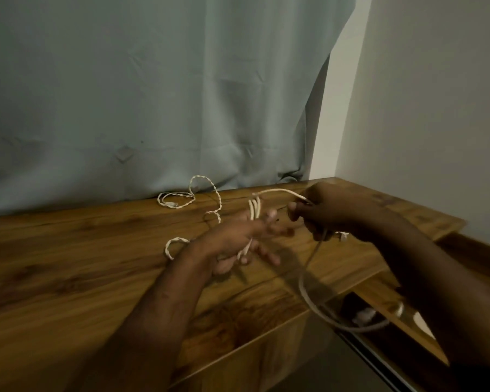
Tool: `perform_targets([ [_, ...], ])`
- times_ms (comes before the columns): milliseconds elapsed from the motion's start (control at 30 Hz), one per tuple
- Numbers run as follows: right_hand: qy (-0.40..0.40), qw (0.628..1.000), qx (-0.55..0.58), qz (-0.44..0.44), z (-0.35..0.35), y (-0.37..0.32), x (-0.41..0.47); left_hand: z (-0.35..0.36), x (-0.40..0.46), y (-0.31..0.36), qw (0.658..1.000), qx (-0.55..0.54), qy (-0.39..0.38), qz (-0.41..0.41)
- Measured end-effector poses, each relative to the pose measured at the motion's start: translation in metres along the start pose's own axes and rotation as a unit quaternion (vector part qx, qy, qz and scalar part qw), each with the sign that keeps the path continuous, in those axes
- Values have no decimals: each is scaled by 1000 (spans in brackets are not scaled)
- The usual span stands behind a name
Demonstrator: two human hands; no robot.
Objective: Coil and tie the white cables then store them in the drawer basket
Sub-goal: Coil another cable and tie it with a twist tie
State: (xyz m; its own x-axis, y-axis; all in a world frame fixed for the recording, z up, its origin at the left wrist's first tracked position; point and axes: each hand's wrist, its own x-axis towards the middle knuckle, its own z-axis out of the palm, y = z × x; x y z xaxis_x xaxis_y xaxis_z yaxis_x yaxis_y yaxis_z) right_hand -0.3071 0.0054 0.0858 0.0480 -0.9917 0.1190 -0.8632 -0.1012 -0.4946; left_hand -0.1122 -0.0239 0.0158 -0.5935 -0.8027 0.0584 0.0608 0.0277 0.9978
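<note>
**Coiling smooth white cable, 1 of 2, mid-wrap**

Winding smooth white cable [309, 267] over the desk [82, 264]. Looking soft, light, limp: drooping freely, no spring visible. Probably a bit slippery, so loops likely sliding apart unless pinched at the crossing point.

Left hand [238, 244] serving as the former: several loops [254, 208] standing up above the fingers, strands running down through the palm area, fingers loosely curled around them. Exact finger count around the bundle blurred, not readable.

Right hand [323, 213] pinching the running length, just beside the left hand, slightly farther from the camera. Short arc of cable bridging from right-hand pinch across to the loop tops. Below the right hand, the tail dropping off the desk edge, sweeping in a big slack curve toward the open drawer [379, 315] at lower right. Small pale item in the drawer, too blurred to identify; basket not identifiable.

Best hold, judging from this: keeping the bundle clamped at its middle with the left, feeding with the right close to the bundle so slack stays short.

Twisted white cable [204, 199] lying loose on the desk behind and left of the left hand, partly looped near the curtain [153, 94], 1 bend passing close to the left wrist. Not held, not yet coiled.
</note>
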Motion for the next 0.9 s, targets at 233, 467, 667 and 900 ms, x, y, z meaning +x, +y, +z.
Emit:
perform_targets([
  [233, -134, 920, 281, -239, 64, -23, -46, -3, 2, 11, 946, -266, 91, 164],
  [467, -173, 947, 232, -140, 96, 22, -19, -57, -17, 25, 882, -403, 61, 237],
  [667, -54, 886, 449, 97, 50, 46, 12, -39, -20, 20, 948, -222, -174, 144],
  [900, -55, 873, 474, 101, 11, 20, 14, -4, -7, 0, 982, 106, -144, -60],
])
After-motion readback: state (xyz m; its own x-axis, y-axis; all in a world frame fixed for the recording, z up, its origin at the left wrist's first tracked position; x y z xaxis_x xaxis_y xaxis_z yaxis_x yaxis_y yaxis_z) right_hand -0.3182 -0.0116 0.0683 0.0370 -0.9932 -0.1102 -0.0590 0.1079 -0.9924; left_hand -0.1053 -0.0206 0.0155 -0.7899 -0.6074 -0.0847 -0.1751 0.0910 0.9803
